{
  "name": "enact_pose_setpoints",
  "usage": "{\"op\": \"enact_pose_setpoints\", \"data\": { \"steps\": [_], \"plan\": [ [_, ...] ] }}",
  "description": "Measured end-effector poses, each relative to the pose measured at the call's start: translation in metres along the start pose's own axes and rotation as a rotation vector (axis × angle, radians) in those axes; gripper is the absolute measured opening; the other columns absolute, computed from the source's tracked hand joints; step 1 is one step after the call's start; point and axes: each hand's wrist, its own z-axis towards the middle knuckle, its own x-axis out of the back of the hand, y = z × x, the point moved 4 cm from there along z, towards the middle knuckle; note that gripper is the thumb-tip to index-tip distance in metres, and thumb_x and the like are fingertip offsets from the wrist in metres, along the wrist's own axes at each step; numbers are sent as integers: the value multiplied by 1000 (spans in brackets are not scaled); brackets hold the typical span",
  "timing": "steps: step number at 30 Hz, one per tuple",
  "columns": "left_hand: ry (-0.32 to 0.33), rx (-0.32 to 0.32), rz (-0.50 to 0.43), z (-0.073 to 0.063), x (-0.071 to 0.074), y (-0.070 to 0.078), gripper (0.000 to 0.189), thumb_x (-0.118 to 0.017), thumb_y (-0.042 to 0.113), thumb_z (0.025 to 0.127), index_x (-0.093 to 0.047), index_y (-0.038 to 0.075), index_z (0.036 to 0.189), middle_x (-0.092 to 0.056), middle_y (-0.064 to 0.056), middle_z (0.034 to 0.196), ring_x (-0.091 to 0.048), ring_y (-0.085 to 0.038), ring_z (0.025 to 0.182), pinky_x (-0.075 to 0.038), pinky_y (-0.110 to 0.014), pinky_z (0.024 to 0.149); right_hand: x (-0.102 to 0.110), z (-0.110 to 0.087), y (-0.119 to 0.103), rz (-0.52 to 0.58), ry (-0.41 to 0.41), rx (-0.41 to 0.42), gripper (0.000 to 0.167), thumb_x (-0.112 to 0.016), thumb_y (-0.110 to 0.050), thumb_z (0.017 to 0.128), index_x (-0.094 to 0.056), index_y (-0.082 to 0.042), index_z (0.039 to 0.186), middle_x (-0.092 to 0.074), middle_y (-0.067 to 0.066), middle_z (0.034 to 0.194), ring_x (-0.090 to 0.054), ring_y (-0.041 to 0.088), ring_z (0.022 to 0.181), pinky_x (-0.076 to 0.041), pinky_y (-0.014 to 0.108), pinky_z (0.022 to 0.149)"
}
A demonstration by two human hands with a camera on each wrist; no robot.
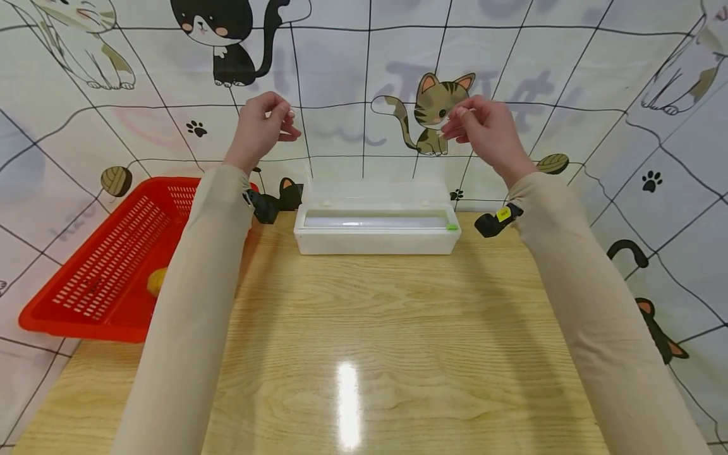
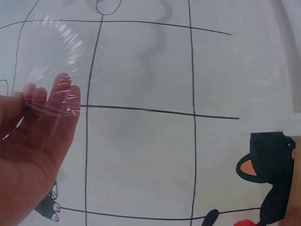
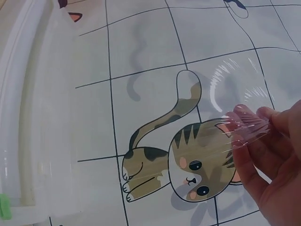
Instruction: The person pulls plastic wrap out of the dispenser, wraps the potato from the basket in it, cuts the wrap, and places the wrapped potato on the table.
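Observation:
Clear cling film point(image 2: 71, 47) stretches up from a white dispenser box point(image 1: 375, 244) at the table's back edge. In the head view the film itself barely shows. My left hand point(image 1: 261, 129), raised above the box's left side, pinches one corner between thumb and fingers. The other corner is pinched by my right hand point(image 1: 486, 129), held at about the same height on the right. Creases and glints of the film show at the fingers in both wrist views. The box's see-through lid point(image 1: 375, 191) stands raised behind it, and a green slider point(image 1: 452, 227) sits at its right end.
A red perforated basket point(image 1: 42, 316) stands on the left, partly behind my left sleeve, with a yellow thing point(image 1: 156, 281) inside. The wooden table point(image 1: 364, 328) reaches towards me. A cat-print cloth point(image 1: 335, 76) hangs close behind the box and along both sides.

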Motion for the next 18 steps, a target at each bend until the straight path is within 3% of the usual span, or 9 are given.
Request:
{"op": "enact_pose_setpoints", "data": {
  "steps": [11, 18],
  "plan": [
    [37, -30, -31, 4, 8, 28, 13, -46, 15, 102, -55, 8, 96, -54, -6, 91, -65, -15, 79, -53, -28, 80, 5, 6, -20, 53, 151, 69, 21, -48, -17, 102, -62, -2, 104, -68, 0, 86, -67, 11, 76, -49, 24, 73],
    [67, -37, -34, 3, 13, 38, 12, -46, 17, 102, -55, 8, 101, -53, -5, 92, -65, -15, 80, -52, -27, 82, 9, 8, -30, 31, 179, 87, 23, -49, -19, 101, -64, -3, 109, -69, -1, 87, -67, 9, 75, -49, 24, 74]
  ]
}}
